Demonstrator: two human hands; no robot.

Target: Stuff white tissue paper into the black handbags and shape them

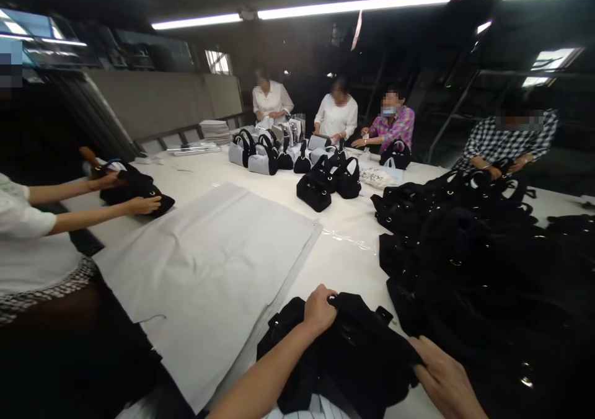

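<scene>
A black fabric bag (362,351) lies slack on the white table in front of me, with small metal fittings on it. My left hand (320,310) is closed on its upper left edge. At its right side, my right hand (439,369) grips the cloth between thumb and fingers. Folds of the bag hide some of my fingertips. Just right of my hands rises a large heap of black bags (488,282), several showing gold-coloured rings. Left of the bag lies a stack of large white sheets (214,270).
A co-worker at the left handles a black bag (134,189). Several people work along the far side. Finished-looking black bags (320,183) and grey-and-black bags (263,158) stand mid-table. A paper stack (214,131) sits at the back left of the table (344,245).
</scene>
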